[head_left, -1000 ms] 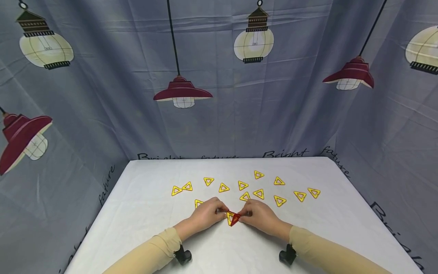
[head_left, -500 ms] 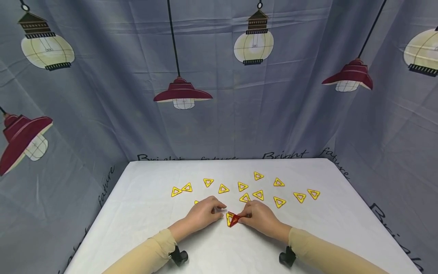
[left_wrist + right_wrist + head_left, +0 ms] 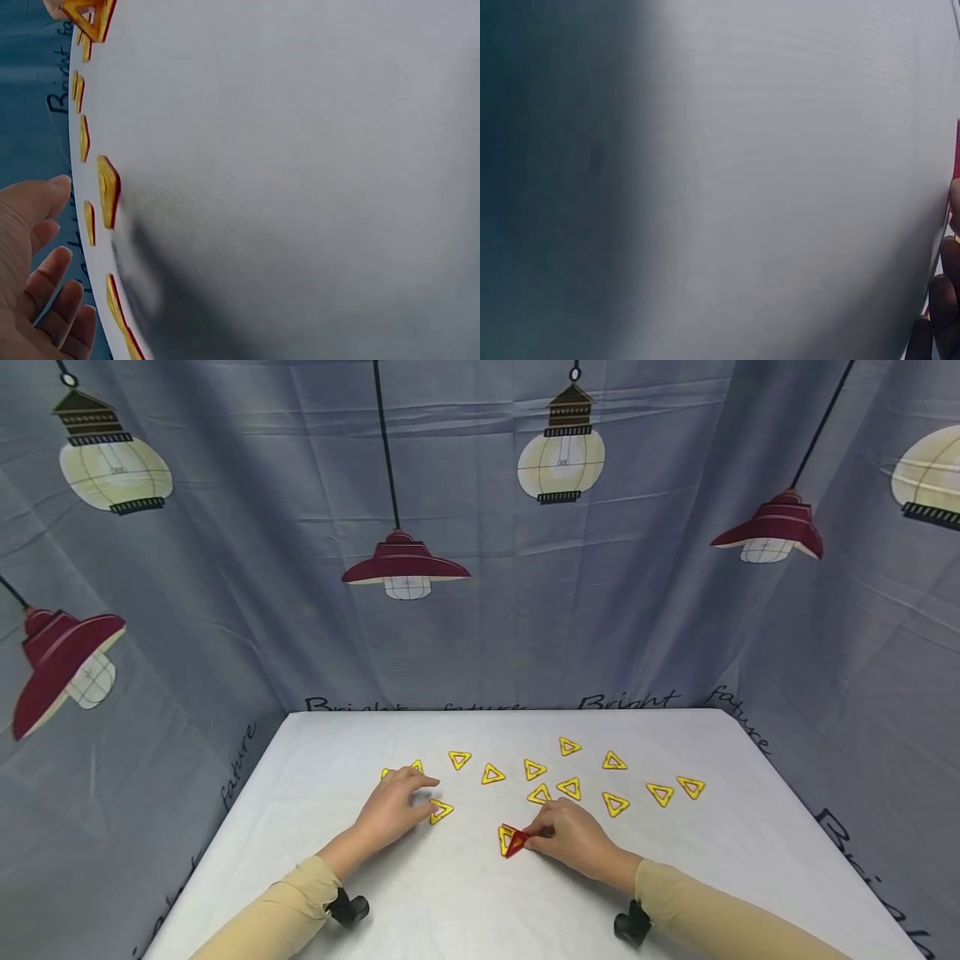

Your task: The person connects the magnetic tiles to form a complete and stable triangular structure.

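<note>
My left hand (image 3: 393, 806) is spread over the left part of the table, its thumb close to a yellow triangular tile (image 3: 442, 811). In the left wrist view, the thumb and fingers (image 3: 51, 292) stand apart with nothing between them. My right hand (image 3: 573, 837) pinches the red side of a small joined pair of triangular tiles at the table's middle. One tile of the pair shows a yellow frame (image 3: 503, 841); the other turns its red face (image 3: 517, 842) to the head camera and looks tilted up. Only fingertips (image 3: 943, 300) show at the right wrist view's edge.
Several flat yellow triangular tiles lie across the white table (image 3: 480, 910), among them one (image 3: 538, 793) just beyond my right hand and one (image 3: 616, 803) to its right. Two at the left are partly hidden behind my left hand. A grey curtain (image 3: 480, 643) encloses the table's back and sides.
My left hand has let go of the joined tiles and moved left and away toward the single yellow tile. The right hand stays in place, still pinching the pair.
</note>
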Demonstrator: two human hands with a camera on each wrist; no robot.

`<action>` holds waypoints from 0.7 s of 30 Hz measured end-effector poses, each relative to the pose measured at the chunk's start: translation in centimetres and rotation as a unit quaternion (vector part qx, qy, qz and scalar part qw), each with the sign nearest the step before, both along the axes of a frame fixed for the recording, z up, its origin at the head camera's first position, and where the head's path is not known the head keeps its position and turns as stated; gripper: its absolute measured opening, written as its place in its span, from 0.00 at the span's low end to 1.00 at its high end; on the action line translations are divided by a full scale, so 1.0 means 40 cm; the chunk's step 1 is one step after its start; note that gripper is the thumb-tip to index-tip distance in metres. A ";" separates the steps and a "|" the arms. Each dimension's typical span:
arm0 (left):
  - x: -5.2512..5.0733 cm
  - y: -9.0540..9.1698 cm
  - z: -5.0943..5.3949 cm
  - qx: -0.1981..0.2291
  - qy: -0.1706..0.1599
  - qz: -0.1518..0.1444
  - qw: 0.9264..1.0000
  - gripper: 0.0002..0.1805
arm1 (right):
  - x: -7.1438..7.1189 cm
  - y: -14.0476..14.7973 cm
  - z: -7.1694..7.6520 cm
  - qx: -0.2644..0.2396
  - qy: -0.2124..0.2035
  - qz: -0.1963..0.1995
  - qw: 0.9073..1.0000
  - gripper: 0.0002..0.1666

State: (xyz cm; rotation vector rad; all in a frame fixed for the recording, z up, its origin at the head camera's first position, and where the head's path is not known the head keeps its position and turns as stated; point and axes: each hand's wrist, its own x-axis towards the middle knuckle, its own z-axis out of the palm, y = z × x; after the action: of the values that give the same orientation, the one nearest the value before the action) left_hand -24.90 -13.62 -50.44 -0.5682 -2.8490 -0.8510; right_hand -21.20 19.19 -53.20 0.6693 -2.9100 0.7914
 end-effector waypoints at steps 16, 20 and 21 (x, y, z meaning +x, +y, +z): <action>0.009 -0.032 -0.051 -0.026 -0.016 0.003 1.000 0.25 | -0.004 -0.001 0.000 -0.003 -0.022 -0.001 1.000 0.08; 0.008 -0.029 -0.054 -0.034 -0.008 0.000 0.999 0.24 | -0.006 0.002 0.000 -0.007 -0.021 0.005 1.000 0.08; 0.008 -0.028 -0.054 -0.034 -0.007 0.000 0.999 0.24 | -0.007 0.002 0.001 -0.008 -0.021 0.007 1.000 0.08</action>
State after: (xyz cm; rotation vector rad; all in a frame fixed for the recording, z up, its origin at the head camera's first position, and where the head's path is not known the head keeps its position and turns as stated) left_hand -24.58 -14.74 -52.58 -0.5710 -2.9011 -0.7635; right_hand -21.48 19.26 -53.17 0.6799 -2.9354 0.8393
